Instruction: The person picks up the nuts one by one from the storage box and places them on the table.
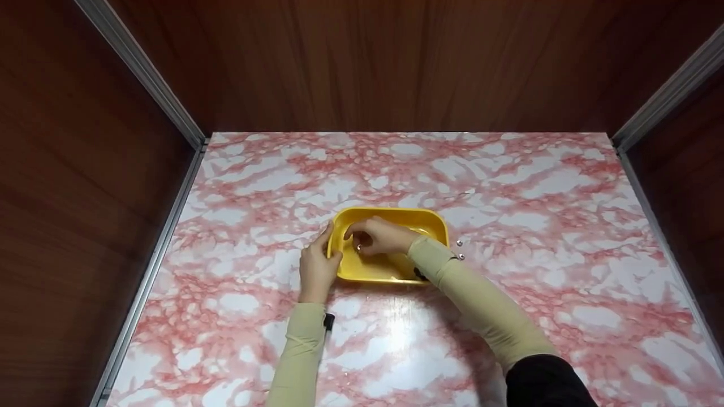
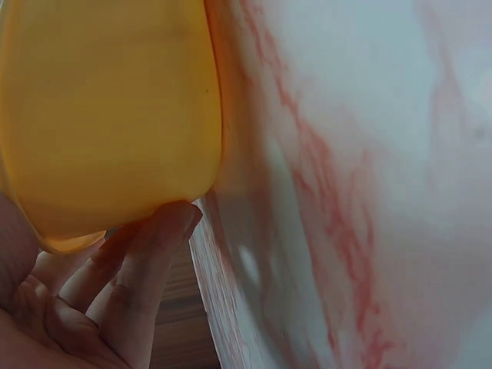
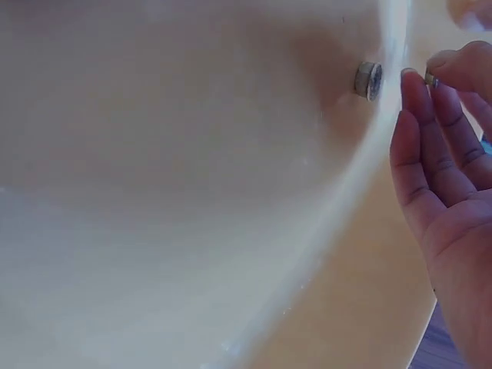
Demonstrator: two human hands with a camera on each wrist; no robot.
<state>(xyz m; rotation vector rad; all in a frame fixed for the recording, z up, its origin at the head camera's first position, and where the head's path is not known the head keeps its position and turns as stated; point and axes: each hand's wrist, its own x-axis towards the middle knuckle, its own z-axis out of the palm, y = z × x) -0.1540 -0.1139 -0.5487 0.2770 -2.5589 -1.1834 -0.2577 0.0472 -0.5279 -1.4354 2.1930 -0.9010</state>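
Note:
A yellow plastic tray (image 1: 390,212) with rounded corners lies before me in the head view. My left hand (image 1: 318,268) grips its left end, thumb over the rim and fingers along the outside; in the left wrist view the fingertips (image 2: 175,219) press against the outer wall. Inside the tray is my right hand (image 1: 384,236). Between thumb and fingers it pinches a small metal nut (image 3: 431,78), mostly hidden by the fingertips. Another metal nut (image 3: 369,81) rests near the tray's wall in the right wrist view, just beside those fingers.
Two small shiny pieces, one at the back (image 1: 459,243) and one nearer (image 1: 461,257), lie on the table just right of the tray. The table top (image 1: 254,339) has a red and white marbled pattern. Dark wooden panels (image 1: 396,68) enclose it at the back and sides.

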